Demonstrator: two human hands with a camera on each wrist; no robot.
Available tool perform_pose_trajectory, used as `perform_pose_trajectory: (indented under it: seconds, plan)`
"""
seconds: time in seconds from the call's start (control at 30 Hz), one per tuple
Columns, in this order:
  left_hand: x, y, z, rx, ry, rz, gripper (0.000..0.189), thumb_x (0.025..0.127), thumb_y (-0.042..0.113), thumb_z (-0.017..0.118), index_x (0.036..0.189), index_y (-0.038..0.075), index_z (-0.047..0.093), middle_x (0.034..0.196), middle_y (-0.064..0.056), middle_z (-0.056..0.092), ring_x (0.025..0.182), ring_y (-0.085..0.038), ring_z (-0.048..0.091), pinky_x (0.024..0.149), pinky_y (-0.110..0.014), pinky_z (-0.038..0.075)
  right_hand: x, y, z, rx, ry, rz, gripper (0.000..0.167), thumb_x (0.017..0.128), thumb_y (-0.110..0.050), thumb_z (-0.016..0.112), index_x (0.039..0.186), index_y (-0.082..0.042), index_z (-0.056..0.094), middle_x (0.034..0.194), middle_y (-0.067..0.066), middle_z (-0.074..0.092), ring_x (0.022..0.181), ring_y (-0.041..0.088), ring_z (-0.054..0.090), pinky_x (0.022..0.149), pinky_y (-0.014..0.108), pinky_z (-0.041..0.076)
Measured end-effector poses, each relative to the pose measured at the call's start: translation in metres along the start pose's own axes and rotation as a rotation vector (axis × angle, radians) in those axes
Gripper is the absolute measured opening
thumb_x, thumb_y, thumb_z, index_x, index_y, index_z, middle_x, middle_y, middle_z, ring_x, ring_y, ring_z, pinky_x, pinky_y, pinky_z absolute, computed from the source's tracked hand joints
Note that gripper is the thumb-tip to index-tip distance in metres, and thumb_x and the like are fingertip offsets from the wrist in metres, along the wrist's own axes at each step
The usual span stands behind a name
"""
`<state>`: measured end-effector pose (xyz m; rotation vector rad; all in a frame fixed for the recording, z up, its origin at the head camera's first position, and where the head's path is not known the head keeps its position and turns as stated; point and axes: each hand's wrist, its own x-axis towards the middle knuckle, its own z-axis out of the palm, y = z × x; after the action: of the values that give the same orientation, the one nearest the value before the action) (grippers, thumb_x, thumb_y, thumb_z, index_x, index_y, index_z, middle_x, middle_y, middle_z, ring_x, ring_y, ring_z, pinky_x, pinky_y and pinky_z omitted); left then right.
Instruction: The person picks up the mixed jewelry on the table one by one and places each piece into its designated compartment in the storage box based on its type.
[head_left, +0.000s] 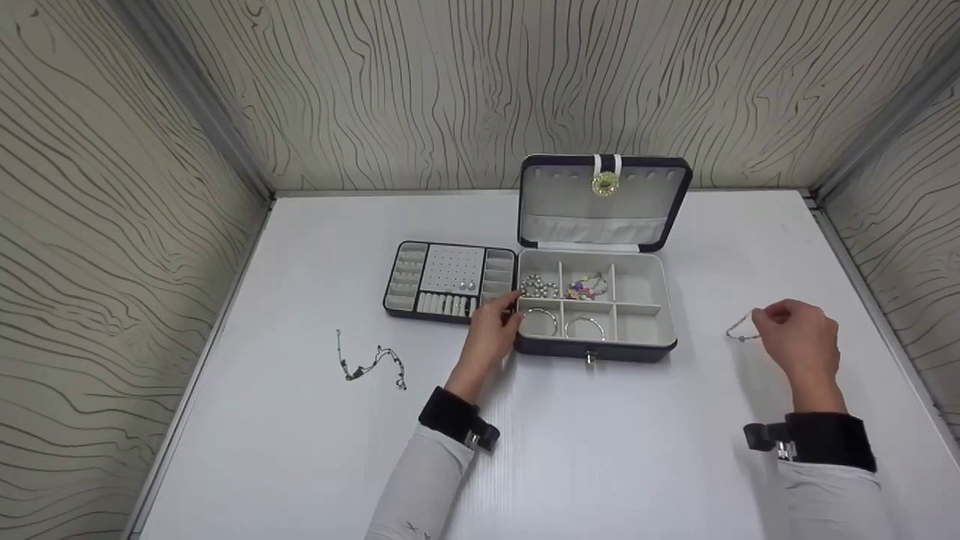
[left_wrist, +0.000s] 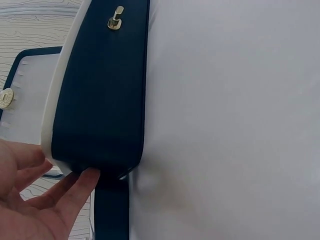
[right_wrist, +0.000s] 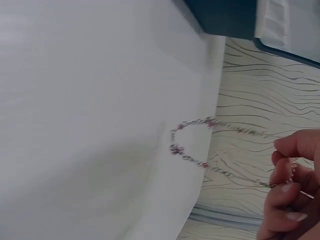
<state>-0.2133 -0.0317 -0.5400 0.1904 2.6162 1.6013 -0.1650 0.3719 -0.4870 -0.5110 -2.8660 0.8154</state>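
Observation:
A dark-blue jewelry box [head_left: 596, 351] stands with its lid raised. My left hand [head_left: 493, 326] touches the box's left end, its fingers [left_wrist: 75, 197] fairly straight against the side and rim. Off to the right of the box, my right hand [head_left: 801, 337] pinches a thin chain bracelet [right_wrist: 192, 159] with small pinkish flower-like beads. The bracelet hangs as a loop from the fingertips, above the white table. Part of it is hidden among the fingers.
Left of the box lies a divided jewelry tray [head_left: 452, 268] with earrings and rings. A dark chain [head_left: 367, 369] lies on the white table [head_left: 300, 465]. Inside the box are silver beads [head_left: 536, 286], a colourful beaded bracelet [head_left: 586, 286] and two bangles [head_left: 585, 319]. Patterned walls [head_left: 420, 97] surround the table.

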Motion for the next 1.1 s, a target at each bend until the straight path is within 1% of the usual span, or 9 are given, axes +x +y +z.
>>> perform_pose_trajectory:
  seconds: [0.23, 0.37, 0.47, 0.57, 0.67, 0.83, 0.9, 1.0, 1.1]
  plan:
    - [-0.001, 0.001, 0.000, 0.057, 0.002, 0.002, 0.041, 0.095, 0.006, 0.061, 0.136, 0.005, 0.057, 0.122, -0.013, 0.063, 0.098, -0.018, 0.063, 0.078, -0.025, 0.053, -0.003, -0.024, -0.016, 0.082, -0.141, 0.017, 0.039, 0.099, -0.028, 0.051, 0.106, 0.010, 0.061, 0.094, 0.020, 0.068, 0.082, 0.029, 0.055, 0.060, 0.033, 0.042]
    - [0.000, 0.002, -0.001, 0.114, -0.008, 0.025, 0.041, 0.095, 0.005, 0.061, 0.136, 0.004, 0.057, 0.122, -0.014, 0.063, 0.102, -0.020, 0.063, 0.082, -0.028, 0.053, -0.006, -0.036, -0.022, 0.149, -0.172, 0.020, 0.045, 0.100, -0.035, 0.047, 0.110, 0.007, 0.060, 0.104, 0.020, 0.065, 0.090, 0.028, 0.051, 0.066, 0.035, 0.041]
    - [0.001, 0.005, -0.003, 0.175, -0.020, 0.039, 0.041, 0.095, 0.007, 0.062, 0.136, 0.004, 0.057, 0.121, -0.015, 0.063, 0.106, -0.023, 0.062, 0.087, -0.032, 0.053, -0.008, -0.044, -0.025, 0.210, -0.181, 0.013, 0.048, 0.101, -0.039, 0.047, 0.113, 0.006, 0.059, 0.104, 0.018, 0.065, 0.094, 0.023, 0.051, 0.072, 0.035, 0.040]
    - [0.002, 0.009, -0.005, 0.248, -0.026, 0.058, 0.039, 0.095, 0.008, 0.063, 0.134, 0.003, 0.058, 0.122, -0.015, 0.063, 0.110, -0.025, 0.060, 0.093, -0.035, 0.050, -0.010, -0.051, -0.027, 0.246, -0.177, -0.014, 0.048, 0.100, -0.039, 0.049, 0.113, 0.007, 0.059, 0.098, 0.013, 0.068, 0.089, 0.013, 0.056, 0.074, 0.033, 0.041]
    - [0.003, 0.012, -0.006, 0.307, -0.027, 0.079, 0.036, 0.095, 0.008, 0.062, 0.131, 0.002, 0.060, 0.119, -0.015, 0.064, 0.110, -0.027, 0.061, 0.094, -0.037, 0.050, -0.011, -0.056, -0.027, 0.254, -0.177, -0.037, 0.049, 0.100, -0.040, 0.051, 0.114, 0.007, 0.059, 0.093, 0.010, 0.068, 0.079, 0.004, 0.058, 0.074, 0.031, 0.042]
    - [0.008, 0.018, -0.009, 0.372, -0.021, 0.117, 0.032, 0.096, 0.010, 0.061, 0.127, 0.002, 0.063, 0.115, -0.015, 0.066, 0.106, -0.027, 0.063, 0.092, -0.038, 0.051, -0.014, -0.065, -0.027, 0.275, -0.192, -0.063, 0.050, 0.100, -0.040, 0.053, 0.116, 0.007, 0.059, 0.095, 0.014, 0.066, 0.076, 0.002, 0.060, 0.078, 0.036, 0.044]
    - [0.010, 0.022, -0.011, 0.398, -0.022, 0.135, 0.033, 0.096, 0.012, 0.061, 0.127, 0.001, 0.063, 0.116, -0.015, 0.065, 0.107, -0.028, 0.062, 0.093, -0.038, 0.050, -0.016, -0.069, -0.028, 0.292, -0.202, -0.081, 0.046, 0.100, -0.035, 0.055, 0.117, 0.008, 0.059, 0.095, 0.013, 0.066, 0.076, 0.002, 0.061, 0.080, 0.034, 0.044]
    - [0.015, 0.029, -0.012, 0.438, -0.042, 0.151, 0.036, 0.096, 0.016, 0.062, 0.129, 0.003, 0.062, 0.120, -0.015, 0.064, 0.108, -0.028, 0.062, 0.093, -0.039, 0.050, -0.017, -0.074, -0.030, 0.317, -0.223, -0.111, 0.040, 0.100, -0.027, 0.056, 0.118, 0.008, 0.059, 0.093, 0.005, 0.066, 0.078, 0.002, 0.063, 0.077, 0.024, 0.045]
    - [0.022, 0.038, -0.013, 0.495, -0.059, 0.164, 0.034, 0.097, 0.018, 0.061, 0.128, 0.004, 0.062, 0.119, -0.013, 0.064, 0.103, -0.027, 0.064, 0.087, -0.038, 0.053, -0.017, -0.079, -0.031, 0.350, -0.245, -0.130, 0.036, 0.100, -0.021, 0.057, 0.119, 0.009, 0.058, 0.090, -0.004, 0.065, 0.079, 0.002, 0.063, 0.074, 0.014, 0.045]
